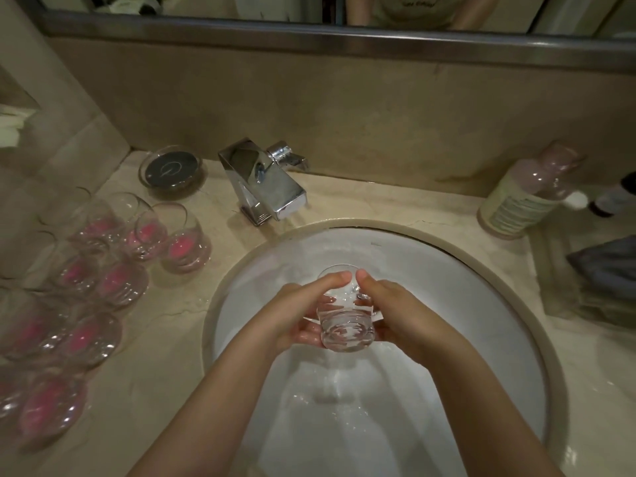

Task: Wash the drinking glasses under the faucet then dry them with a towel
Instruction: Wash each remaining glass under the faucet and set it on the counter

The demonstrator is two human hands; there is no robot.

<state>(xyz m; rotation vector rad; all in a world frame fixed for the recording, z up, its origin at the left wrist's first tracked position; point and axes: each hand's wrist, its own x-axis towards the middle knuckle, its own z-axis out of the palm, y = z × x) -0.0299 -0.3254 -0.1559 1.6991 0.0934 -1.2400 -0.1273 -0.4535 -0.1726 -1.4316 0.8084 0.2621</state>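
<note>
clear, wet glass tumbler [345, 318]; mirror-bright chromed metal faucet [266, 182]; glossy white glazed sink [481, 304]; smooth, pale veined stone surface [165, 339]; translucent plastic bottle [526, 194] with matt paper label.

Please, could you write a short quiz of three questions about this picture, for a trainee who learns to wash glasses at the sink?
1. True or false: both hands hold the clear glass over the sink.
2. On which side of the sink do the glasses with pink bottoms stand? A) the person's left B) the person's right C) inside the basin
3. Which object stands on the counter to the person's right, near the wall?

Key
1. True: the left hand and the right hand grip it from both sides.
2. A
3. A bottle with a label.
</note>
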